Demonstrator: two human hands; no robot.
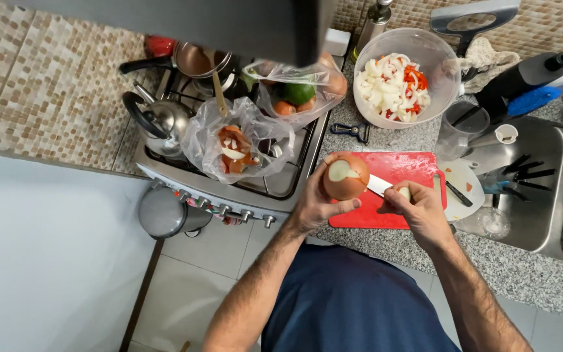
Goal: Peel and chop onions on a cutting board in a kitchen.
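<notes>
One onion (pixel 345 176) gripped in left hand (pixel 315 202) fingers, above red cutting board (pixel 404 171); right hand (pixel 418 208) fingers closed on one knife (pixel 379 186), blade touching onion

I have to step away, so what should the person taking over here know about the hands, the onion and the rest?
Left hand holds an unpeeled onion, one end already sliced off, above the red cutting board.
Right hand grips the knife and a small cut-off piece.
Done: chopped onion and red pepper sit in the clear bowl; peels lie in the plastic bag on the stove.
Left: this onion's skin is still on; it is uncut otherwise.
</notes>
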